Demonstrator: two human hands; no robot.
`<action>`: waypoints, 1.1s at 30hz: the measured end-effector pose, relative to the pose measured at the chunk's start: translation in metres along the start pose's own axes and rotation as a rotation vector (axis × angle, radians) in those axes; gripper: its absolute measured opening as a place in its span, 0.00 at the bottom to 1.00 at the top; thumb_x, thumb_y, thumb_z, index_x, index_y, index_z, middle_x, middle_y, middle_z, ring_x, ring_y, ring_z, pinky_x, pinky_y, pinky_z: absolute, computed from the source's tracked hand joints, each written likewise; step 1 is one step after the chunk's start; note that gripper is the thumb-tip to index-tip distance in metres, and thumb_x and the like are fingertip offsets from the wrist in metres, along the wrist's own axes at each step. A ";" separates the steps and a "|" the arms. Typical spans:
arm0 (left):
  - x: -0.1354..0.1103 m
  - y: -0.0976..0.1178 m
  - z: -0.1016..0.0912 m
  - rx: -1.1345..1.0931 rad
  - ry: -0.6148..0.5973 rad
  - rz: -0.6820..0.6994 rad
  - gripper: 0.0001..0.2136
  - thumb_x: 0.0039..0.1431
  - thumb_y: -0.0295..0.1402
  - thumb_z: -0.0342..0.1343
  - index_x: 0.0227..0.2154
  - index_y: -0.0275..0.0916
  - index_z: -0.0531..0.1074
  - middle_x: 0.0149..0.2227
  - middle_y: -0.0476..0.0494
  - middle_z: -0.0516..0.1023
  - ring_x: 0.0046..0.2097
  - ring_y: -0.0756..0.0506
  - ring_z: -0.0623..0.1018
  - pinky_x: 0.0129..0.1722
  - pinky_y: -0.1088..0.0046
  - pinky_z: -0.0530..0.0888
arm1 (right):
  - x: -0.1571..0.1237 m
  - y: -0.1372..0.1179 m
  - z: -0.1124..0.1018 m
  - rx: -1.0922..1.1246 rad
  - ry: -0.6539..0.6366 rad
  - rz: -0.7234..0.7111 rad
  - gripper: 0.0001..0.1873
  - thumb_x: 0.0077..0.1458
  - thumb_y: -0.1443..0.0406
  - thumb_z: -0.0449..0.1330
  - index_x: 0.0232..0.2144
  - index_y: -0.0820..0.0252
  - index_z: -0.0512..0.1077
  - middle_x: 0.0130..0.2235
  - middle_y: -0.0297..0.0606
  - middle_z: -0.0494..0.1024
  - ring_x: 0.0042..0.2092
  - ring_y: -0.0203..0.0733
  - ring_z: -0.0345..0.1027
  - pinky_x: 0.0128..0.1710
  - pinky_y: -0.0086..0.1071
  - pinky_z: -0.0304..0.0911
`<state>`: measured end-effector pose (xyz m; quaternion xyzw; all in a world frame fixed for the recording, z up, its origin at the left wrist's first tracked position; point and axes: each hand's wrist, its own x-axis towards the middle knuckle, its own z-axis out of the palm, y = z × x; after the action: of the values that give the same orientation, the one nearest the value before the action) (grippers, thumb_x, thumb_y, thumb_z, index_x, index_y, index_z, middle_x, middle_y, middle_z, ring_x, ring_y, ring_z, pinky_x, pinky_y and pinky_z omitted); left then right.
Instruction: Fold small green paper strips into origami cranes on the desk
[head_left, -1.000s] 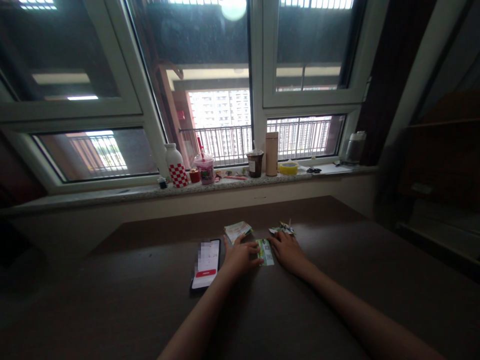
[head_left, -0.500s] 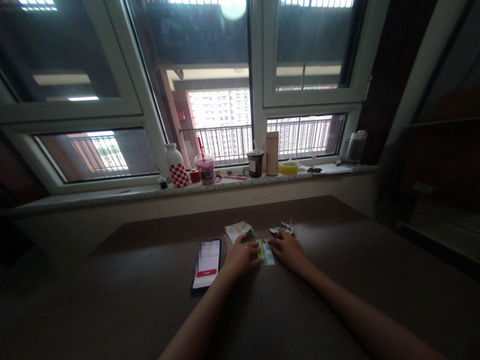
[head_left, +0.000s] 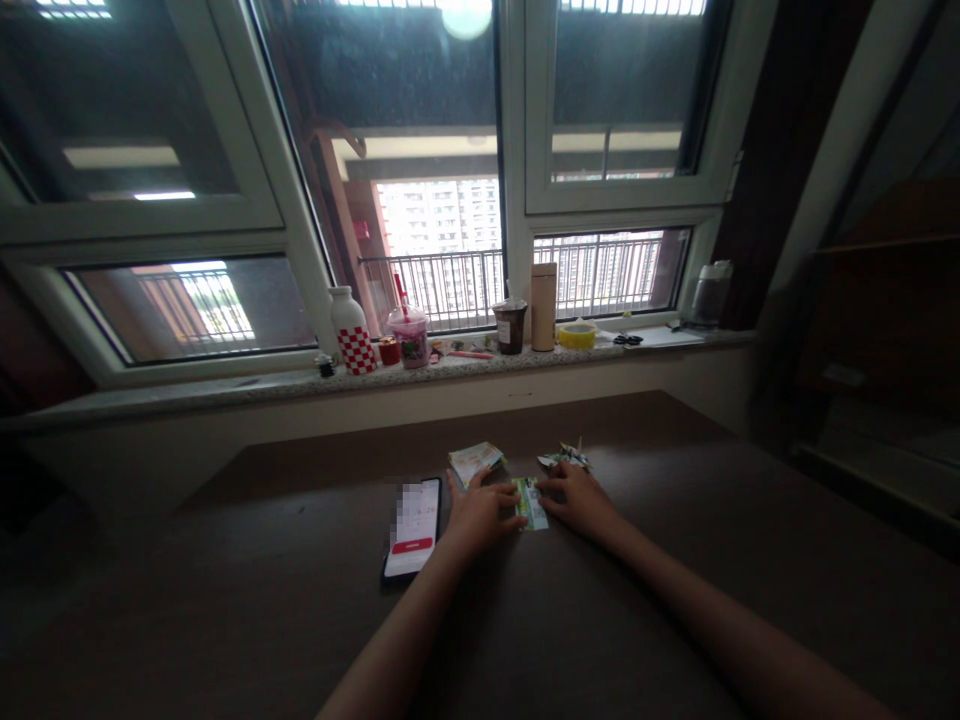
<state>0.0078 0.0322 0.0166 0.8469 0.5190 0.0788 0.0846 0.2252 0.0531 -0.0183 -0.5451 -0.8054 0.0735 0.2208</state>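
Note:
A small green and white printed paper piece (head_left: 532, 508) lies flat on the dark table between my hands. My left hand (head_left: 480, 515) is open with its fingers spread, and its fingertips touch the paper's left edge. From the other side my right hand (head_left: 579, 497) reaches in, fingers stretched out, with fingertips at the right edge. Just beyond the left hand is a small stack of printed papers (head_left: 475, 460), its near edge partly covered by the fingers. Beyond the right hand sits a heap of crumpled paper scraps (head_left: 568, 457).
A phone (head_left: 411, 530) with a lit screen lies left of my left hand on the table (head_left: 285, 600). On the windowsill stand a checkered bottle (head_left: 352, 335), a pink drink cup (head_left: 409, 338), a dark drink cup (head_left: 511, 327), a tan flask (head_left: 544, 308) and yellow tape (head_left: 577, 335).
Almost nothing differs. My right hand has shifted very slightly at the paper's right edge, while the paper, stack, scraps and phone keep their places.

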 end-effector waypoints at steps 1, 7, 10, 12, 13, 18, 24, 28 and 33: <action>0.000 0.000 0.000 0.001 0.001 -0.001 0.19 0.58 0.52 0.54 0.50 0.57 0.74 0.61 0.50 0.70 0.68 0.28 0.52 0.55 0.25 0.27 | 0.000 0.001 -0.001 0.005 -0.008 -0.004 0.17 0.55 0.58 0.62 0.47 0.53 0.78 0.47 0.45 0.72 0.50 0.47 0.66 0.54 0.39 0.59; 0.001 -0.001 0.001 0.006 -0.005 -0.008 0.19 0.58 0.52 0.54 0.50 0.56 0.74 0.61 0.49 0.70 0.68 0.28 0.52 0.55 0.25 0.27 | -0.003 0.001 -0.008 0.032 -0.040 -0.058 0.19 0.54 0.59 0.63 0.48 0.54 0.77 0.49 0.46 0.72 0.51 0.49 0.66 0.55 0.40 0.59; 0.000 0.000 0.001 0.005 0.002 -0.012 0.19 0.57 0.53 0.54 0.50 0.57 0.74 0.61 0.50 0.70 0.68 0.28 0.52 0.55 0.25 0.27 | -0.007 0.002 -0.012 0.064 -0.065 -0.079 0.21 0.52 0.57 0.64 0.49 0.53 0.76 0.50 0.45 0.72 0.52 0.49 0.66 0.55 0.40 0.59; 0.000 0.000 0.000 0.017 -0.009 -0.018 0.20 0.58 0.53 0.53 0.51 0.57 0.73 0.61 0.49 0.69 0.68 0.28 0.51 0.55 0.25 0.27 | -0.009 0.004 -0.014 0.080 -0.082 -0.081 0.23 0.51 0.57 0.65 0.50 0.53 0.76 0.51 0.46 0.71 0.53 0.50 0.65 0.56 0.41 0.58; -0.001 0.001 0.000 0.021 -0.014 -0.019 0.20 0.58 0.53 0.53 0.51 0.57 0.73 0.62 0.49 0.69 0.68 0.28 0.51 0.55 0.25 0.27 | -0.010 0.004 -0.014 0.088 -0.089 -0.081 0.24 0.50 0.56 0.65 0.50 0.54 0.76 0.51 0.46 0.71 0.53 0.50 0.65 0.57 0.41 0.58; -0.001 0.001 -0.001 0.001 -0.002 -0.021 0.18 0.58 0.53 0.53 0.49 0.58 0.74 0.61 0.50 0.70 0.68 0.27 0.52 0.53 0.23 0.27 | -0.014 0.005 -0.015 0.128 -0.096 -0.080 0.29 0.46 0.55 0.68 0.51 0.56 0.75 0.55 0.47 0.69 0.56 0.51 0.62 0.58 0.41 0.57; 0.000 -0.001 0.003 0.014 -0.006 -0.021 0.20 0.58 0.54 0.52 0.50 0.58 0.73 0.61 0.48 0.69 0.68 0.27 0.50 0.55 0.25 0.28 | -0.016 0.005 -0.018 0.159 -0.113 -0.082 0.30 0.44 0.54 0.69 0.51 0.54 0.75 0.55 0.46 0.69 0.57 0.51 0.62 0.59 0.42 0.57; -0.001 0.000 0.003 0.018 0.000 -0.025 0.19 0.59 0.52 0.52 0.50 0.57 0.73 0.61 0.48 0.69 0.68 0.28 0.51 0.55 0.25 0.28 | -0.017 0.008 -0.014 0.180 -0.092 -0.086 0.29 0.45 0.53 0.69 0.50 0.53 0.75 0.54 0.45 0.70 0.57 0.51 0.62 0.58 0.43 0.57; -0.001 0.000 0.001 0.041 -0.021 -0.024 0.21 0.58 0.54 0.51 0.52 0.57 0.71 0.62 0.47 0.68 0.68 0.28 0.50 0.54 0.24 0.29 | -0.016 0.011 -0.008 0.235 -0.002 -0.093 0.18 0.57 0.54 0.60 0.46 0.54 0.77 0.50 0.43 0.74 0.54 0.47 0.64 0.57 0.41 0.58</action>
<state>0.0077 0.0310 0.0154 0.8431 0.5295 0.0583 0.0735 0.2435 0.0419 -0.0195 -0.4774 -0.8158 0.1576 0.2858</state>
